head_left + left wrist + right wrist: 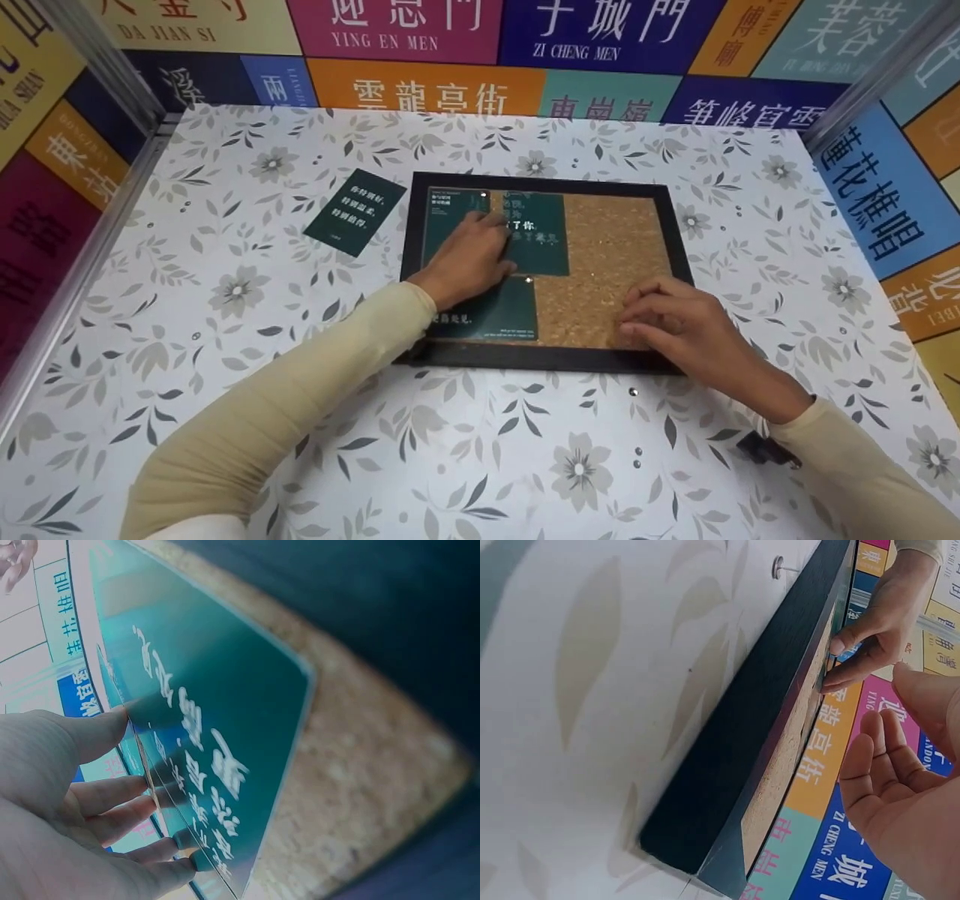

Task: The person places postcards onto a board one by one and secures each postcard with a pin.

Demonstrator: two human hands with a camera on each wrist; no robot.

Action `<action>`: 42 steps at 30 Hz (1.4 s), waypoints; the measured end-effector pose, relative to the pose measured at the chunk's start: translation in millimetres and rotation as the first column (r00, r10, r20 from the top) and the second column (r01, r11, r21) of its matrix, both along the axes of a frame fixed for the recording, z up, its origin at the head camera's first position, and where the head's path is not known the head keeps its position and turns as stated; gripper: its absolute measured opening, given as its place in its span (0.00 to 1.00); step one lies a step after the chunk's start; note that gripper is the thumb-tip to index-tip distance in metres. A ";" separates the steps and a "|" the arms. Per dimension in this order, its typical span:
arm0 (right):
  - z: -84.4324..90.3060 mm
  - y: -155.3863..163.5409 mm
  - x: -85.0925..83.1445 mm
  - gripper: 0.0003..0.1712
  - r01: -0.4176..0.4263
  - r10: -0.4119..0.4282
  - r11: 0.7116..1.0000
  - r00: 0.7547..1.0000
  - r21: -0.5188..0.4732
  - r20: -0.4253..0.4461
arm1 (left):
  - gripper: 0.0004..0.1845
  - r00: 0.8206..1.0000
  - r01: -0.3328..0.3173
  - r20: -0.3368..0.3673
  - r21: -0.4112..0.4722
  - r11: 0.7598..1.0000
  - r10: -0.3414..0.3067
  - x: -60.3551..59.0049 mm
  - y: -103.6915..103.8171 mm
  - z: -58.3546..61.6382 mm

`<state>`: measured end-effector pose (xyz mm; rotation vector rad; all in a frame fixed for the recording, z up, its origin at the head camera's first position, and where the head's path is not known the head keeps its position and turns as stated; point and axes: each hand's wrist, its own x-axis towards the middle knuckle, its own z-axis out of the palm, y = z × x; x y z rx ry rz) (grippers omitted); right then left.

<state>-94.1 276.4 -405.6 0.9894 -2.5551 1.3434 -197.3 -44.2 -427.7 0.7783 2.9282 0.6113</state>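
A black-framed corkboard (600, 300) lies on the table. Dark green cards with white writing, an upper card (551, 255) and a lower card (495, 315) among them, cover its left part. My left hand (469, 259) rests on the cards, hiding part of them; its extended fingertips touch a card's surface (247, 690) in the left wrist view. Small shiny pins (529, 280) show at card edges. Over the bare cork on the right, my right hand (679, 322) hovers with loosely bent fingers. Nothing shows between its thumb and fingers in the right wrist view.
Left of the frame, a separate green card (355, 213) lies on the floral tablecloth (465, 442). Loose pins (634, 391) are scattered in front of the board. A black object (766, 450) is by the right wrist. Colourful sign panels (420, 82) stand behind.
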 end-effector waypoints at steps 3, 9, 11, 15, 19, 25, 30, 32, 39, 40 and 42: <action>0.5 -0.1 -2.9 0.13 0.021 -0.021 1.000 1.000 0.021 -0.011 | 0.24 1.000 -0.001 -0.006 0.004 1.000 0.001 -0.5 -0.1 -1.1; -0.3 -1.1 -9.5 0.11 0.032 -0.032 0.999 0.999 0.016 -0.010 | 0.24 1.000 -0.008 0.021 -0.019 1.000 0.008 7.5 1.3 11.4; -0.3 -1.2 -11.7 0.11 0.029 -0.029 0.999 0.999 0.014 -0.017 | 0.24 1.000 -0.005 0.009 -0.012 1.000 0.005 2.6 0.4 3.8; 0.3 -1.0 -15.7 0.11 0.034 -0.033 0.999 0.999 0.027 -0.035 | 0.23 0.999 0.007 -0.031 0.013 1.000 -0.006 -8.0 -0.6 -15.3; 0.6 -1.2 -19.1 0.10 0.046 -0.045 0.998 0.998 0.042 -0.039 | 0.22 0.999 0.015 -0.033 0.024 1.000 -0.014 -12.3 -0.1 -21.5; 0.2 -3.7 -23.1 0.09 0.068 -0.068 0.996 0.998 0.051 -0.002 | 0.24 1.000 0.011 0.008 0.054 0.998 -0.012 -6.5 -0.6 -10.8; 0.3 -5.3 -26.8 0.09 0.088 -0.089 0.994 0.996 0.062 0.022 | 0.24 1.000 0.005 0.017 0.059 0.998 -0.006 -6.1 0.1 -9.9; 0.2 -5.4 -28.6 0.08 0.102 -0.104 0.992 0.994 0.069 0.026 | 0.24 1.000 0.005 0.013 0.060 0.998 -0.006 -7.1 0.3 -12.3; 4.2 -4.4 -36.2 0.07 0.145 -0.148 0.987 0.988 0.071 0.038 | 0.24 1.000 -0.006 0.009 0.028 1.000 0.006 -4.8 1.1 -7.5; 5.1 -4.3 -37.4 0.07 0.147 -0.150 0.987 0.988 0.072 0.040 | 0.24 1.000 -0.006 0.013 0.015 1.000 0.006 -5.0 1.5 -6.1; 6.7 -4.3 -39.7 0.06 0.149 -0.152 0.986 0.987 0.077 0.042 | 0.23 1.000 0.003 -0.016 0.028 1.000 -0.003 -13.7 0.5 -21.2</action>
